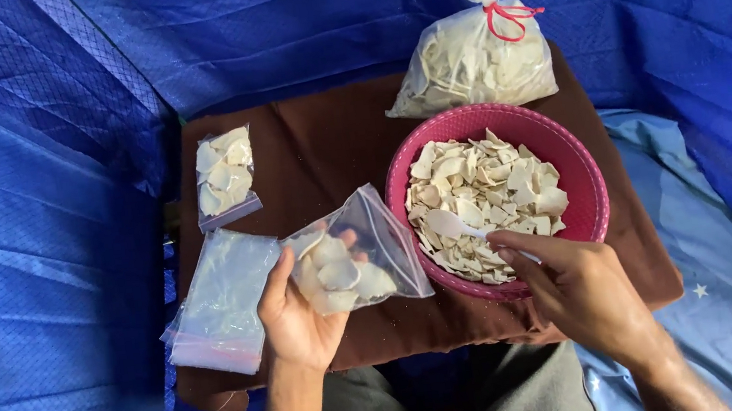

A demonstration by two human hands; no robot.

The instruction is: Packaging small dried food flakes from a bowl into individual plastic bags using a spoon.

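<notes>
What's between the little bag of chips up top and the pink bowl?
Only bare brown cloth lies between the small filled bag and the pink bowl, as the head view shows.

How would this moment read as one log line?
left hand: holds part-filled zip bag | right hand: white spoon in pink bowl of chips

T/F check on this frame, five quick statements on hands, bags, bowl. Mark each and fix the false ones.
1. The left hand holds a small clear bag partly filled with pale chips. True.
2. The right hand holds a metal fork. False: it holds a white plastic spoon in the chips.
3. The bowl is blue. False: it is pink.
4. A big bag tied with a red band sits behind the bowl. True.
5. The filled small bag lies to the right of the bowl. False: it lies on the left side of the brown board.
</notes>
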